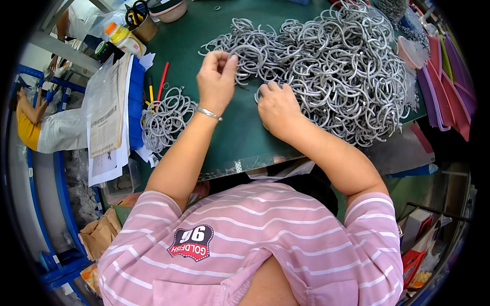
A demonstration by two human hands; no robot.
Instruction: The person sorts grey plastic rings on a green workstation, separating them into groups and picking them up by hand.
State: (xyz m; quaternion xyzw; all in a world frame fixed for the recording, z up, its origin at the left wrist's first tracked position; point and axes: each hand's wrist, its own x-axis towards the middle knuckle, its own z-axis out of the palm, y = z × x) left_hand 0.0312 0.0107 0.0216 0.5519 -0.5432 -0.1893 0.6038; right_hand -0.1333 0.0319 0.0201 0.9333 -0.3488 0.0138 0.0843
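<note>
A large tangled heap of grey open rings [352, 76] covers the right and far part of the green table [240, 132]. At the heap's left edge my left hand [215, 81] is closed, thumb and fingers brought together; what they hold, if anything, is hidden. My right hand [278, 107] is closed at the heap's near edge, its fingers bent over a grey ring whose curved end shows beside the fingertips. To the left of my left forearm lies a smaller pile of similar rings [166, 120], set apart from the heap.
A red pen [163, 80] lies beyond the small pile. Papers [109, 109] lean against a blue bin [136, 102] at left. A yellow bottle [125, 40] and a cup with scissors [145, 29] stand far left. Pink and purple sheets [444, 84] stand at right. Another person [31, 122] works at left.
</note>
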